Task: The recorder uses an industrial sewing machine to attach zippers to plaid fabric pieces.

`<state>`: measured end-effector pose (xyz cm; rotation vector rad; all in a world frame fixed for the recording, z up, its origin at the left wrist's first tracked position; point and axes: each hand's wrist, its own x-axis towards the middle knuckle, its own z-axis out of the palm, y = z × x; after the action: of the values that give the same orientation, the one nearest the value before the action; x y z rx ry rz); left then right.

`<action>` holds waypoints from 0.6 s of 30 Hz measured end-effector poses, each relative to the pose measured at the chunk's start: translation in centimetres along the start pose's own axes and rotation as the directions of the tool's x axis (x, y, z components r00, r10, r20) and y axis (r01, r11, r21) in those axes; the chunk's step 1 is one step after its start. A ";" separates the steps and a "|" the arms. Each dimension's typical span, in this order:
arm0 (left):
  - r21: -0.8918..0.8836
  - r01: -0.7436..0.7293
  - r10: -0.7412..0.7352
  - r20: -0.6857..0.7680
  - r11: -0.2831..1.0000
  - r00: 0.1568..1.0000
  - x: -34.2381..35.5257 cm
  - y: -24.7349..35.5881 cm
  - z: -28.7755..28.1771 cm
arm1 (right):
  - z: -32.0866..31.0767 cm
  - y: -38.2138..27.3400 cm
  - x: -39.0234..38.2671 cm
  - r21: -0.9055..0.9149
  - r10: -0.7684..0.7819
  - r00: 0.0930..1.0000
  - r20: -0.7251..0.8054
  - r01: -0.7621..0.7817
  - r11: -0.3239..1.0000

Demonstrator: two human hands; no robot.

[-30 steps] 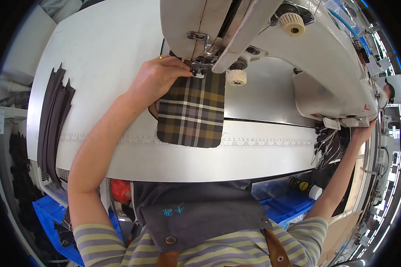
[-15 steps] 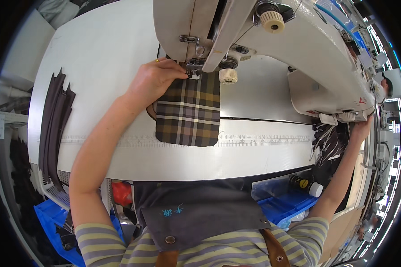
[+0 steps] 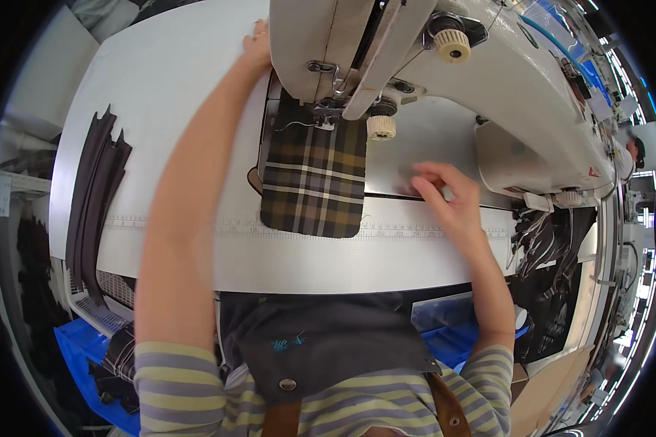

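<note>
A plaid fabric piece (image 3: pixel 313 193) with rounded corners lies flat on the bed of a sewing machine (image 3: pixel 302 51). Its far edge sits under the presser foot (image 3: pixel 326 124), where a dark strip and a pale thread end also show. My left hand (image 3: pixel 257 45) reaches to the far side of the machine head, which hides part of it; whether its fingers hold anything is not visible. Slightly blurred, my right hand (image 3: pixel 453 197) hovers right of the plaid piece, its thumb and forefinger apart and nothing between them.
Several dark fabric strips (image 3: pixel 95 197) lie at the table's left. A printed ruler (image 3: pixel 415 231) runs along the near table. Cut thread and scraps (image 3: pixel 536 233) hang at the right edge. Below are a blue bin (image 3: pixel 73 342) at left and a blue tray (image 3: pixel 444 346) at right.
My left hand has left the presser foot and moved to the far side of the machine head. My right hand has come from the machine's far right end toward the plaid piece.
</note>
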<state>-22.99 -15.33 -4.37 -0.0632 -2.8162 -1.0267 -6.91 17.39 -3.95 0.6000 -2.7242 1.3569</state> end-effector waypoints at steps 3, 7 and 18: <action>0.248 -0.007 0.004 0.013 0.969 1.000 1.4 -0.4 4.7 | 2.5 -0.1 3.6 -0.052 0.095 0.995 0.038 -0.093 0.994; 0.321 0.026 -0.008 -0.058 0.947 0.998 2.6 -1.9 5.7 | 3.4 0.6 4.4 -0.144 -0.008 0.998 -0.061 -0.001 0.990; -0.969 -0.246 -0.541 -0.213 0.010 0.813 -11.8 -6.9 -11.7 | 4.7 -1.1 3.8 -0.385 -0.446 0.895 0.013 0.417 0.824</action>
<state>-10.53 -27.99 -1.67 0.3778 -0.9633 -2.4039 -9.41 11.92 -5.29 1.0185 -2.4671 0.7068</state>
